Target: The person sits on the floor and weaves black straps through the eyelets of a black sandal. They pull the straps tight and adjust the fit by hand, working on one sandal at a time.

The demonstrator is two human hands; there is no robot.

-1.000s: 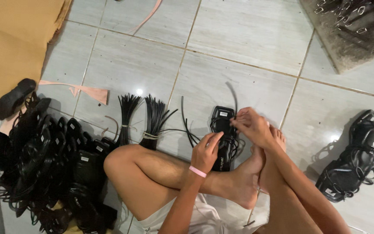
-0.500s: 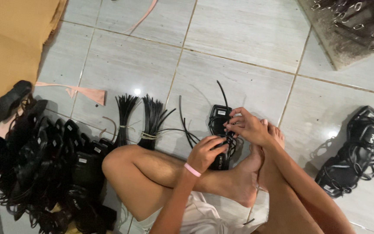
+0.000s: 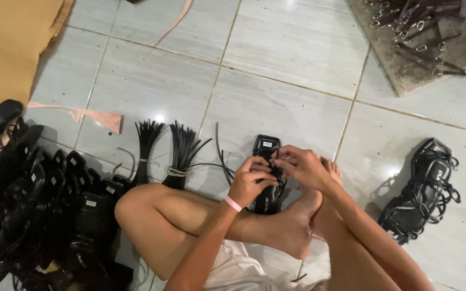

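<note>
Open tile floor point(image 3: 292, 48) stretches from 10 to 1 o'clock of the hands, bare up to the top edge. At 9 o'clock the way is hemmed by two tied bundles of black straps point(image 3: 176, 153) and, further out, a heap of black sandals point(image 3: 33, 205) against the left edge. At 3 o'clock, well apart, lies a finished pair of strappy sandals point(image 3: 419, 191); at 1 o'clock a grey mat with buckled straps point(image 3: 419, 40) fills the corner.

The black sandal sole point(image 3: 266, 148) lies on the floor at the middle, toe towards 12 o'clock, its heel end beside the person's bare foot point(image 3: 297, 226). The left hand point(image 3: 249, 183) curls over its left edge, fingers closed on the sole and thin straps. The right hand point(image 3: 303, 167) comes in from 4 o'clock, fingertips pinched together on a strap over the sole's middle, touching the left hand's fingers. Both forearms cross above the folded legs.
</note>
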